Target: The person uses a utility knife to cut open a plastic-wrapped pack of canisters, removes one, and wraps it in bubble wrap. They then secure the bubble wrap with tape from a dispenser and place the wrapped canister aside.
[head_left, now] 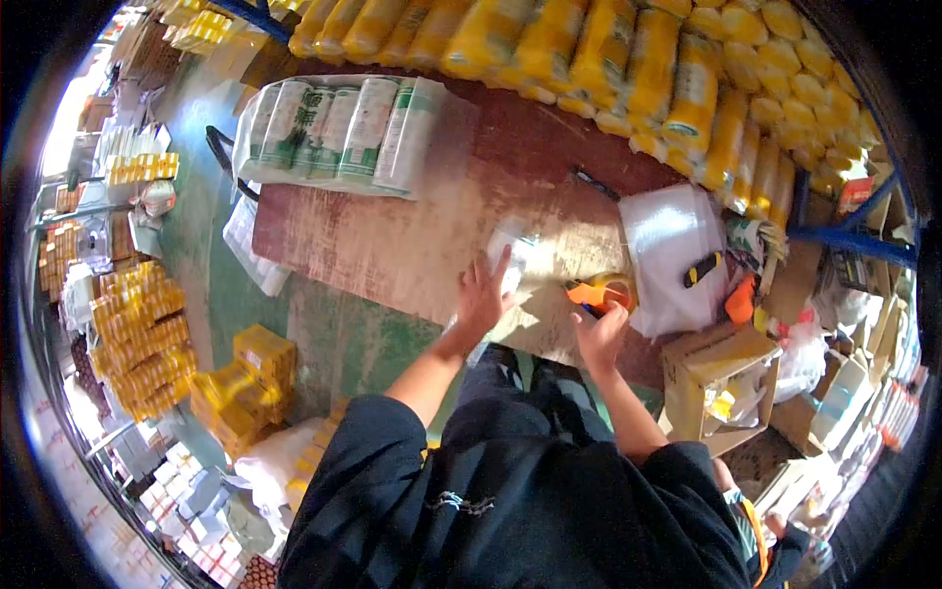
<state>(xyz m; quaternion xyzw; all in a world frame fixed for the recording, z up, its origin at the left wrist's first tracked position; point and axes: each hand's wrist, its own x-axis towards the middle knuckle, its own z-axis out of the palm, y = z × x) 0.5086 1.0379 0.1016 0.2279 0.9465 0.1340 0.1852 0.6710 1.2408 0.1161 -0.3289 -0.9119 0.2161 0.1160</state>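
My left hand (483,294) rests with spread fingers on a small clear plastic piece (512,253) near the front edge of the worn wooden table (392,245). To its right, my right hand (601,334) is closed on an orange tool (594,294). Just beyond that hand lies a roll of tape (624,286), partly covered by the tool. Further right, a yellow and black cutter (703,270) lies on a stack of clear plastic sheets (672,245). A dark pen-like object (596,184) is on the table behind.
Wrapped white and green rolls (339,133) stand at the table's back left. Yellow packages (589,59) are piled along the far side. An open cardboard box (721,383) sits at the right, near blue rack beams (854,245). Part of another person (756,530) shows at lower right.
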